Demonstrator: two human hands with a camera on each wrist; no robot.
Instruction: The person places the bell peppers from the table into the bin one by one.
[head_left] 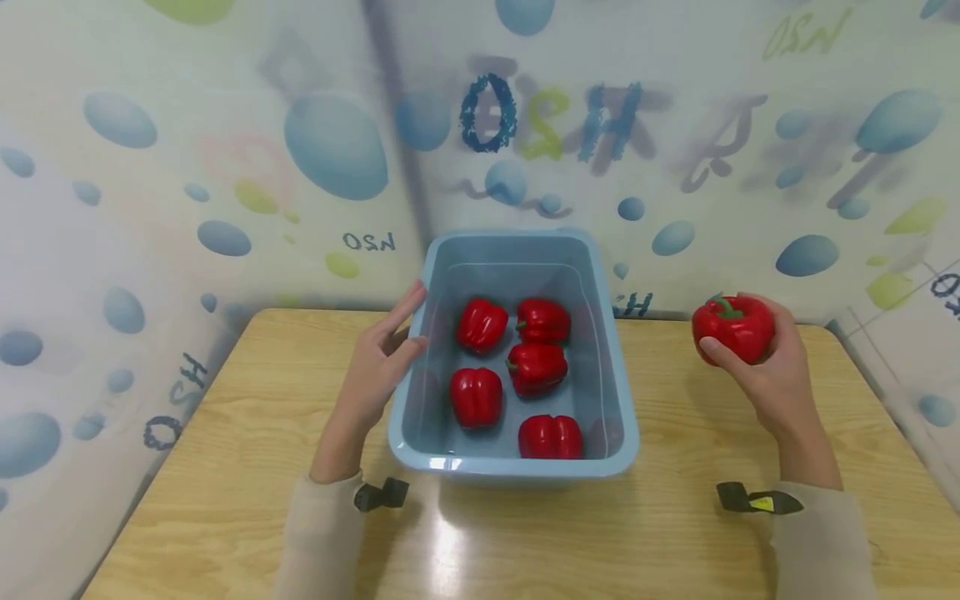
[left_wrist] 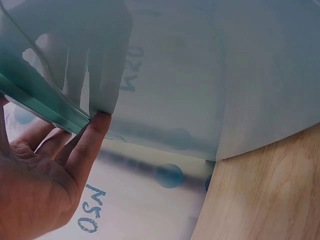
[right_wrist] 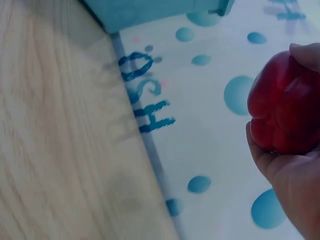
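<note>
A red bell pepper with a green stem is held up at the right in the head view, above the table's back edge. My right hand grips it, thumb in front and fingers around the far side; the right wrist view shows its glossy lobed underside. A blue-grey plastic bin stands in the middle with several red peppers lying apart or touching inside it. My left hand rests at the bin's left side, fingers extended, and in the left wrist view a fingertip touches its outer wall.
The bin stands on a light wooden table. Behind it rises a white wall covering printed with blue and green drops and lettering. A dark strap sits at the right wrist, another at the left.
</note>
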